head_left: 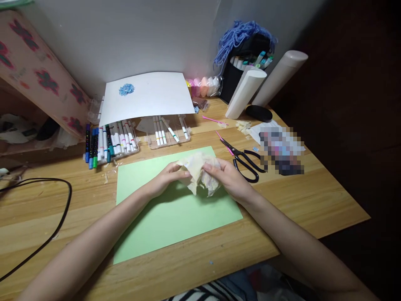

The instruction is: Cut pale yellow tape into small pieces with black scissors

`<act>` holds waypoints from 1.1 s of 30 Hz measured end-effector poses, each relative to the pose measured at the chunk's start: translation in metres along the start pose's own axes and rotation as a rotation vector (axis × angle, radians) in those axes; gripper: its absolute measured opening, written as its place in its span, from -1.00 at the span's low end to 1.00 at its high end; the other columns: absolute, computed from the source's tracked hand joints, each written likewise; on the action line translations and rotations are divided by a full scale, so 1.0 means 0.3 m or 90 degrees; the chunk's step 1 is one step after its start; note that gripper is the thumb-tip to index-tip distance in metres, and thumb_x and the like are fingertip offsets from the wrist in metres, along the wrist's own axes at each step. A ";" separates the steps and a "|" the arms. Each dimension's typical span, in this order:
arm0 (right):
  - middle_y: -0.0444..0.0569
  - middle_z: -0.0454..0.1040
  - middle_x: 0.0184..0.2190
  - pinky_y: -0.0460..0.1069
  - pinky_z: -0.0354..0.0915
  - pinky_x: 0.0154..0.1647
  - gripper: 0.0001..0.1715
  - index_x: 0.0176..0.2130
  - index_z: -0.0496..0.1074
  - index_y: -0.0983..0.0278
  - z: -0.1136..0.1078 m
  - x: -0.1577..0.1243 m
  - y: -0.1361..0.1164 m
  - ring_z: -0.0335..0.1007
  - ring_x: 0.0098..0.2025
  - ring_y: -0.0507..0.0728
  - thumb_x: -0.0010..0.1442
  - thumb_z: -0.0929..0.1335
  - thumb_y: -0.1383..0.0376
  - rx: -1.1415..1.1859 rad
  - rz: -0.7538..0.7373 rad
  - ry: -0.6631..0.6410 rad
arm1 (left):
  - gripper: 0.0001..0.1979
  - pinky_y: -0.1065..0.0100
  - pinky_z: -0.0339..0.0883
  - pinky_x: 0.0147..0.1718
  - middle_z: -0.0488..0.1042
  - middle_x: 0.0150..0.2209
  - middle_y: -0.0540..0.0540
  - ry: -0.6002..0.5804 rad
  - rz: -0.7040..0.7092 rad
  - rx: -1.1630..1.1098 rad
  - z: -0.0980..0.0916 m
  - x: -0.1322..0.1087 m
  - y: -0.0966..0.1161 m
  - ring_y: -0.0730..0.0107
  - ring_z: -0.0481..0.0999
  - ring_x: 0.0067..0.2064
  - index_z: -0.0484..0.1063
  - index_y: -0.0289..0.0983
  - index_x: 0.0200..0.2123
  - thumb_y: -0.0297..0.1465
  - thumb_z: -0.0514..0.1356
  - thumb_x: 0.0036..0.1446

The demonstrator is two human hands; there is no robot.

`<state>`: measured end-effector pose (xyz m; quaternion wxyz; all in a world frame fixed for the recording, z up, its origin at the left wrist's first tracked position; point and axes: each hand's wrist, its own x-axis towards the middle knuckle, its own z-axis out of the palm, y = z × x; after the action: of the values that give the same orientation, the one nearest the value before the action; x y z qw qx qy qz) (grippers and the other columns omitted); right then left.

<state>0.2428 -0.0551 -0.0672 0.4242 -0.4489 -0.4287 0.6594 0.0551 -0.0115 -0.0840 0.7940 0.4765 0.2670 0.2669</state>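
Observation:
Between my two hands is a crumpled, pale yellow piece of thin paper, uneven at its lower edge and looking like tissue. My left hand pinches its left side with the thumb on top. On the right side my right hand grips it, thumb pressed against the folds. Both hands are over a light green sheet of paper lying flat on the wooden table. Some fingers are hidden behind the crumpled paper. Black-handled scissors lie partly open just beyond my right hand.
Marker pens in clear cases stand behind the green sheet, under a white sheet with a blue crumpled patch. Two pale cylinders lean near a black pen holder. Pale scraps lie at right. A black cable curves at left.

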 end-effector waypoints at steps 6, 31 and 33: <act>-0.09 0.46 -0.42 -0.10 0.25 -0.39 -0.72 -0.32 0.42 0.31 0.014 -0.024 -0.008 0.34 -0.41 0.03 0.15 0.34 0.12 -0.161 -0.040 -0.080 | -0.76 0.41 0.29 -0.36 0.52 -0.36 -0.10 0.077 0.011 -0.068 0.020 0.012 0.000 0.37 0.45 -0.37 0.51 -0.32 -0.34 -0.34 0.33 -0.13; -0.19 0.40 -0.57 -0.12 0.16 -0.45 -0.69 -0.46 0.35 0.28 -0.014 0.035 0.023 0.26 -0.54 -0.03 0.04 0.43 0.11 0.180 0.067 0.033 | -0.75 0.49 0.16 -0.48 0.40 -0.43 0.02 0.112 0.010 0.126 -0.002 0.016 0.046 0.55 0.32 -0.46 0.44 -0.31 -0.34 -0.22 0.25 0.02; -0.18 0.41 -0.55 -0.12 0.17 -0.45 -0.71 -0.45 0.35 0.28 -0.013 0.034 0.021 0.28 -0.53 -0.03 0.05 0.43 0.12 0.183 0.060 0.035 | -0.76 0.48 0.15 -0.48 0.39 -0.43 0.02 0.111 -0.003 0.133 -0.008 0.012 0.058 0.55 0.32 -0.46 0.42 -0.31 -0.34 -0.24 0.24 0.04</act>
<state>0.2430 -0.0464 -0.0765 0.4642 -0.4210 -0.2966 0.7206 0.0531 -0.0005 -0.0701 0.7147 0.5307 0.3624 0.2760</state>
